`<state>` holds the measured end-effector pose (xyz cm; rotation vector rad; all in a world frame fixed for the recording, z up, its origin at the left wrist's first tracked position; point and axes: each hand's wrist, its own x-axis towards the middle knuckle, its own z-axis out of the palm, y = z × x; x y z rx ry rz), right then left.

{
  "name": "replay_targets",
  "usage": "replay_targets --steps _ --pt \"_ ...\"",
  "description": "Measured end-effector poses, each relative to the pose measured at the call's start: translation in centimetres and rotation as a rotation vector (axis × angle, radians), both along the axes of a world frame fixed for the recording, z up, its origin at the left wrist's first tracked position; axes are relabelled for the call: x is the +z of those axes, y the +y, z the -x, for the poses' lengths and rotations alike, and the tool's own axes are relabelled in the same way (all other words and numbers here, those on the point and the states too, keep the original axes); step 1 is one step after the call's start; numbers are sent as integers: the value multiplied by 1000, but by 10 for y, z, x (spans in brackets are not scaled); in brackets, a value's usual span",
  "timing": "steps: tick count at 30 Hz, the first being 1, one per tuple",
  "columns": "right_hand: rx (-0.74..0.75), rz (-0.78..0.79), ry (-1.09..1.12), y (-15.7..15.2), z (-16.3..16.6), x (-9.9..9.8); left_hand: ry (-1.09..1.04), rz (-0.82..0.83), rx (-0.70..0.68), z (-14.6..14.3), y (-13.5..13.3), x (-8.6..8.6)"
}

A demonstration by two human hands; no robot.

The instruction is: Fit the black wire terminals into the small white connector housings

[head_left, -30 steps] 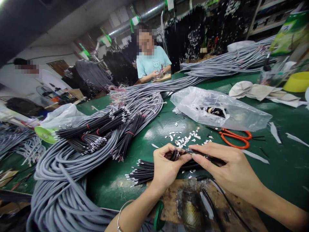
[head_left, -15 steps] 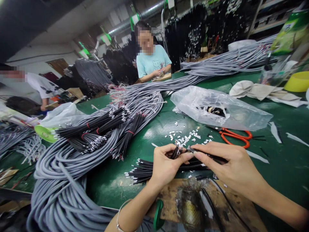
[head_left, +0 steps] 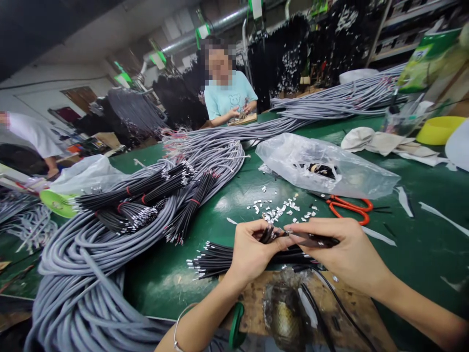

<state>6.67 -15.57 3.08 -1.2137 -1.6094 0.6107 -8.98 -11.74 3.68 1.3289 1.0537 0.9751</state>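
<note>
Black cables (head_left: 266, 234) curve in the near middle, beside a slim dark piece (head_left: 323, 241) held nearly level at right; silver-tipped black wires (head_left: 216, 259) fan leftward beneath.

Kinda dim overall, soft glare on the green tabletop (head_left: 178, 281), murky ceiling (head_left: 54, 34) far left, stretchy wide-angle edges

No readable text, green packet (head_left: 419, 61) print blurred

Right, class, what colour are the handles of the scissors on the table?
The handles are orange-red; they show best in the head view.
</note>
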Motion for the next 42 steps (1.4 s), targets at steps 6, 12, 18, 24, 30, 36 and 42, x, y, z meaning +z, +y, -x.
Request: replay_targets --steps 6,12,18,24,30,36,42 --pt "26 -19 16 -1 1 4 29 0 7 -1 0 1" --pt "-90 -102 -124 0 2 2 -17 20 -202 7 -1 -6" --pt "-478 -289 -278 19 -24 1 34 95 -371 9 6 4" --pt "-251 -58 -188 18 -18 -12 73 36 -237 7 17 -5" --pt "-186 1 -260 11 -1 -8 169 -64 -159 9 12 -10" --pt "-139 52 -282 8 -1 -11 176 -102 -39 8 6 -3" --pt "-70 42 -215 6 0 -13 155 -146 24 7 4 -4"
